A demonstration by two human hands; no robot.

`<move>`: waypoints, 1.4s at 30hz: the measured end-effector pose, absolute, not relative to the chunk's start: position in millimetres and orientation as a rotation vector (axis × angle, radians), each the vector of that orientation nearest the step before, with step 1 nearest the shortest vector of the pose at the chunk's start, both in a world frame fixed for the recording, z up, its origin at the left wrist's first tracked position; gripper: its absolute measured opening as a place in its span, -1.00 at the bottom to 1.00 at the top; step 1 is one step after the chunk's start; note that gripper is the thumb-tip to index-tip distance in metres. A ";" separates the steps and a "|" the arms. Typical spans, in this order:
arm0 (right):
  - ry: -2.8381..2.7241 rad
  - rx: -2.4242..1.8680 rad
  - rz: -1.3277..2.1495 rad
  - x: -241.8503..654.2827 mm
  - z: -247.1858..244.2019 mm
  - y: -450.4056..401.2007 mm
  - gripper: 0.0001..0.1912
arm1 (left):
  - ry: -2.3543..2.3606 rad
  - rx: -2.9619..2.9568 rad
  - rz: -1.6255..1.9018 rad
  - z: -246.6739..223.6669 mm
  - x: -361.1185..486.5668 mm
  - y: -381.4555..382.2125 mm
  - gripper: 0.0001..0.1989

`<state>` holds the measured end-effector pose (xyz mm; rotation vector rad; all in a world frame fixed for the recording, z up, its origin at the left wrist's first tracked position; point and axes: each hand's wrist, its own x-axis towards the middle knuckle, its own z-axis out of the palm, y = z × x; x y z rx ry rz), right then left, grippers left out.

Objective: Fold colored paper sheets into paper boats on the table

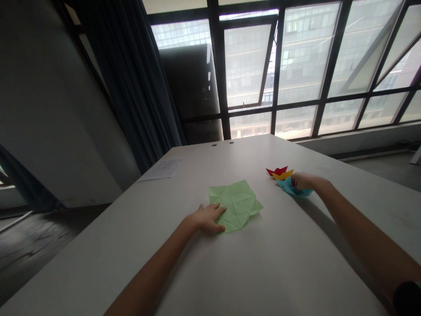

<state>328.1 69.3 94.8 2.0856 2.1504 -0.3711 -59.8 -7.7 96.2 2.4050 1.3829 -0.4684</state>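
Note:
A creased sheet of light green paper [237, 202] lies on the white table, with more folded green paper peeking out at its right corner. My left hand [208, 218] rests at its left edge, fingers spread flat on the paper. Over to the right, my right hand [301, 181] has its fingers closed on a blue folded paper boat [304, 192]. Just behind the blue one stand a yellow paper boat [283, 175] and a red paper boat [275, 171], close together. My fingers partly hide the blue boat.
Printed sheets of paper [161, 170] lie by the left edge of the white table [210, 164]. Two dark round holes [214, 145] sit near its far edge. Beyond are large framed windows [248, 66] and a dark blue curtain [131, 87].

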 end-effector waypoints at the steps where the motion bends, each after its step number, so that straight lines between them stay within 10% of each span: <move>1: 2.163 2.085 -0.366 326.9 97.2 68.6 -0.78 | 1.383 2.391 -0.482 97.8 -62.2 -6.7 -0.18; 11: 2.798 1.778 -0.438 263.0 145.5 34.3 -0.81 | 1.514 2.369 0.181 105.4 -59.6 -1.5 -0.52; 16: 3.014 1.523 -0.498 218.0 147.3 15.3 -0.78 | 1.318 1.885 0.608 103.4 -38.8 -4.1 -0.39; 42: 3.165 1.404 -0.338 167.5 118.6 2.0 -0.80 | 1.325 1.387 0.828 93.5 -16.5 -11.7 -0.83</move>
